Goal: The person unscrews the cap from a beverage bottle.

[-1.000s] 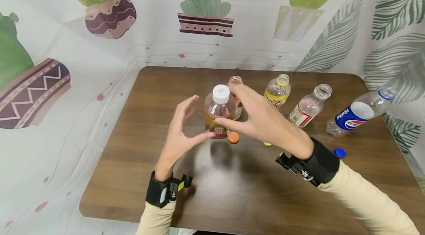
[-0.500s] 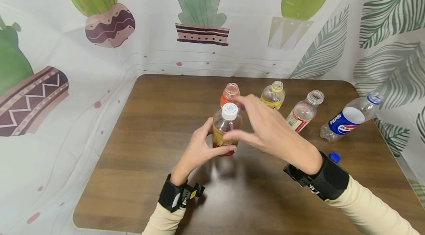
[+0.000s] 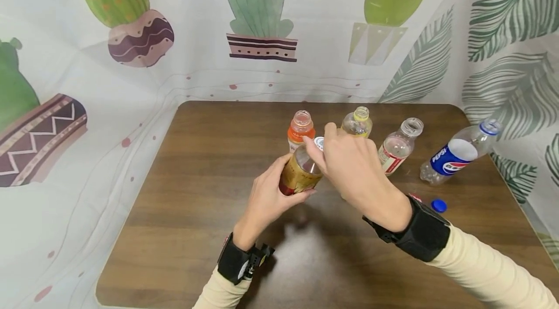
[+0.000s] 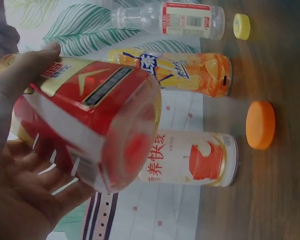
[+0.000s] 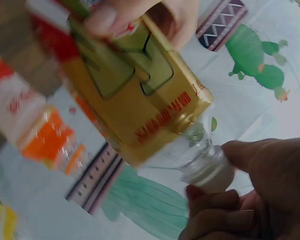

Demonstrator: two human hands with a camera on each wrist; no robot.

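A clear bottle (image 3: 301,173) with a gold and red label is held tilted above the table, its neck leaning to the right. My left hand (image 3: 271,197) grips it round the label, thumb on the near side. At the neck, my right hand (image 3: 355,168) pinches the white cap (image 5: 217,172) between thumb and curled fingers. The left wrist view shows the red base (image 4: 132,142) of the bottle raised off the wood. Just behind it stands an uncapped bottle with an orange band (image 3: 301,127).
Uncapped bottles stand to the right: a yellow-ringed one (image 3: 359,122), a red-and-white labelled one (image 3: 397,144) and a tilted Pepsi bottle (image 3: 458,154). Loose caps lie on the table (image 3: 174,231): blue (image 3: 438,205), orange (image 4: 260,125) and yellow (image 4: 242,26). A cactus-print cloth (image 3: 196,23) hangs behind.
My left hand has closed round the gold-labelled bottle and tilted it to the right. My right hand has come onto its white cap, fingers curling in.
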